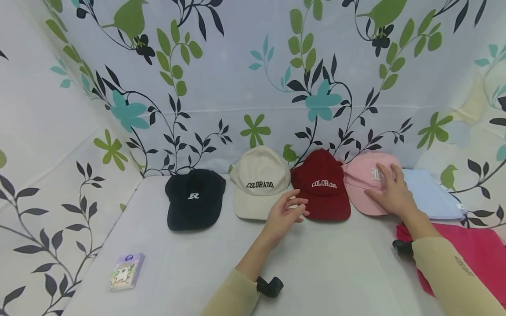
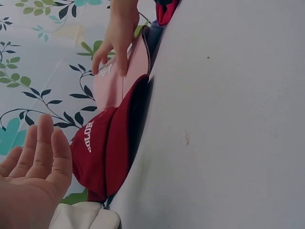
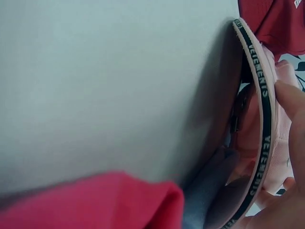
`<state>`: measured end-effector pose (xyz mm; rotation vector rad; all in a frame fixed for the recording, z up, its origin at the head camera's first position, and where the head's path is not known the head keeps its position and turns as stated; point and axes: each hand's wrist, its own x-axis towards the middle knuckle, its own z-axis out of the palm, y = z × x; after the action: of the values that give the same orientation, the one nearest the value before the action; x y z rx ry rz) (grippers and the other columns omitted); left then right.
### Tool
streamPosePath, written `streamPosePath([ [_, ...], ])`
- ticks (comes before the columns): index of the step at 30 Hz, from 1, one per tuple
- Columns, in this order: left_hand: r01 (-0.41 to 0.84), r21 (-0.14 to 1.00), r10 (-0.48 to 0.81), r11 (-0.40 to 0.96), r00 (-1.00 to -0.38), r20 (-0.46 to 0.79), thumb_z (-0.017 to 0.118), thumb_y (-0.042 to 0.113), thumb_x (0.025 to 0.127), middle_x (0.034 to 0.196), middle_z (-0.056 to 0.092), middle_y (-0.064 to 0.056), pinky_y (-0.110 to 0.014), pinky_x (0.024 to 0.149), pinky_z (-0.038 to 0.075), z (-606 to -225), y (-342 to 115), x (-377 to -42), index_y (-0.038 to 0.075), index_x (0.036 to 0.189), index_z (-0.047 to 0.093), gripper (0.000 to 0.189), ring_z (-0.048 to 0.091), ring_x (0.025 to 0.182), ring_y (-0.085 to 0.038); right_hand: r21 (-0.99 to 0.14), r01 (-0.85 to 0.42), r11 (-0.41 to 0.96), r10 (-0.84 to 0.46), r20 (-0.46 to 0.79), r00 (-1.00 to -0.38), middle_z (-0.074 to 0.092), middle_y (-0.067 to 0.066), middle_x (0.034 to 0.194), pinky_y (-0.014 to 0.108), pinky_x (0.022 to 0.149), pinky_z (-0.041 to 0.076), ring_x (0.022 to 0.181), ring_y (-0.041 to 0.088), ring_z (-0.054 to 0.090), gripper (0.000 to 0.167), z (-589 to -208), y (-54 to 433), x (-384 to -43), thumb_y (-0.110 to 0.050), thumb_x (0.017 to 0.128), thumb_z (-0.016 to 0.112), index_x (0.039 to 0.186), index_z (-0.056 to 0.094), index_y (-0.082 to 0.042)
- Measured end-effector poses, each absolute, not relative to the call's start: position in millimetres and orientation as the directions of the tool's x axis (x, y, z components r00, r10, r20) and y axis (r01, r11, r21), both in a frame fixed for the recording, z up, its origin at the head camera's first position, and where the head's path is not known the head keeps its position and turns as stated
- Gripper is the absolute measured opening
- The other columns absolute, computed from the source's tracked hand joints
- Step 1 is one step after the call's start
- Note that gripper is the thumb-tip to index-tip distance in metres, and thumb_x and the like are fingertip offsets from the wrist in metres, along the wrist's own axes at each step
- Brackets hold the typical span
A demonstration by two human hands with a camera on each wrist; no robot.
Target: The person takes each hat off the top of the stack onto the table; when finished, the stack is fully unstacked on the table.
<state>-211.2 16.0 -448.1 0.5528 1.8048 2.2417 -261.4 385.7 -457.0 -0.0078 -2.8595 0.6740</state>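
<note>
Four caps stand in a row at the back of the table. My right hand (image 1: 392, 193) rests on the pink cap (image 1: 357, 180), fingers spread over its front near the white letter. In the right wrist view, the thumb (image 3: 289, 98) lies against the cap above its brim edge (image 3: 259, 90), which bears dark lettered tape. With loosely bent fingers and nothing held, my left hand (image 1: 281, 218) hovers before the cream cap (image 1: 258, 175) and the dark red cap (image 1: 322, 169), both reading COLORADO. The black cap (image 1: 193, 199) with a white R stands at the left.
A folded light blue cloth (image 1: 431, 193) lies right of the pink cap. A bright pink cloth (image 1: 470, 245) covers the table's right side, under my right forearm. A small purple and yellow pack (image 1: 127, 272) lies front left. Leaf-printed fabric (image 1: 237, 79) hangs behind the table.
</note>
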Motion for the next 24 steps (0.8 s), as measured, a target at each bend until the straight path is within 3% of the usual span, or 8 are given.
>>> streamPosePath([
  [11,0.069,0.971,0.357,-0.227,-0.922,0.149,0.061,0.006,0.1,0.125,0.065,-0.017,-0.034,0.084,0.056,-450,-8,-209,0.004,0.145,0.048,0.047,0.069,0.096,-0.018,-0.478,-0.025,0.878,0.081,0.2,-0.976,-0.003,0.028,0.159,0.087,0.087,0.024,0.125,0.068,0.028,0.088,-456,377,-271,-0.038,0.095,0.067,0.16,0.013,-0.013],
  [24,0.055,0.97,0.336,-0.237,-0.932,0.135,0.06,0.007,0.1,0.131,0.057,-0.029,-0.034,0.086,0.055,-454,-22,-206,0.002,0.146,0.045,0.048,0.069,0.098,-0.018,-0.452,-0.054,0.89,0.046,0.207,-0.977,-0.002,0.028,0.16,0.086,0.087,0.025,0.126,0.068,0.029,0.087,-457,364,-275,-0.04,0.096,0.065,0.161,0.015,-0.014],
])
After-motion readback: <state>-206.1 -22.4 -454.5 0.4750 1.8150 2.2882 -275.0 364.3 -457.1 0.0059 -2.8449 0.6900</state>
